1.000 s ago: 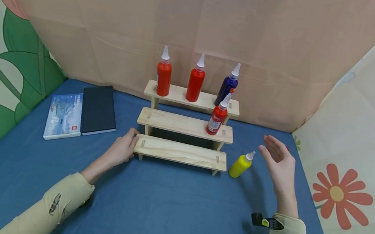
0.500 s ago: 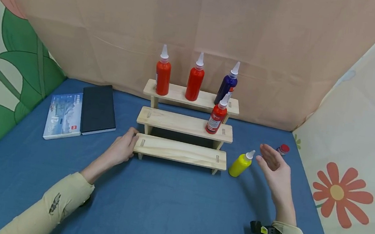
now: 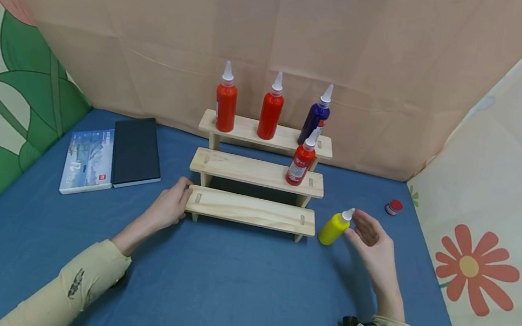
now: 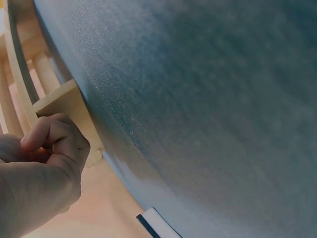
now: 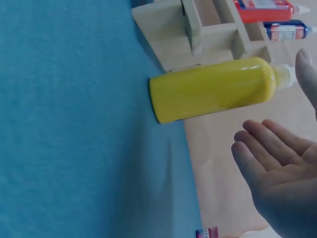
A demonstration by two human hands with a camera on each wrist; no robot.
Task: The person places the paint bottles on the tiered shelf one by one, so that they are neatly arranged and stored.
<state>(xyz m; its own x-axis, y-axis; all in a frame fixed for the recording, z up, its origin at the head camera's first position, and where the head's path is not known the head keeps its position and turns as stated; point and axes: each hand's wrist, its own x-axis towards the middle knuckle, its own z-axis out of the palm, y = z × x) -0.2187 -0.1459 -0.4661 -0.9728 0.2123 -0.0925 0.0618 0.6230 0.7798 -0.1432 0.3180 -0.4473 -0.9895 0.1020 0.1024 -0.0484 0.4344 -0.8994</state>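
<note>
A three-tier wooden stand (image 3: 250, 210) stands on the blue cloth. My left hand (image 3: 170, 203) grips the left end of its lowest shelf, and in the left wrist view the fingers (image 4: 64, 139) are curled at the wood. Just right of the stand, a yellow squeeze bottle (image 3: 333, 230) with a white nozzle stands upright. Beside that nozzle is my right hand (image 3: 373, 247), thumb and fingers spread and nothing held. The right wrist view shows the palm (image 5: 287, 183) turned toward the yellow bottle, with the thumb near its nozzle; whether they touch I cannot tell.
On the top shelf stand an orange-red bottle (image 3: 226, 107), a red bottle (image 3: 270, 115) and a dark blue bottle (image 3: 314, 120). A smaller red bottle (image 3: 297, 166) occupies the middle shelf's right end. Farther out lie a red-lidded jar (image 3: 393, 207), a blue-white book (image 3: 89, 161) and a black notebook (image 3: 137, 153).
My right hand has moved left and toward me, up to the yellow bottle, uncovering the red-lidded jar behind it. The left hand keeps its hold on the stand.
</note>
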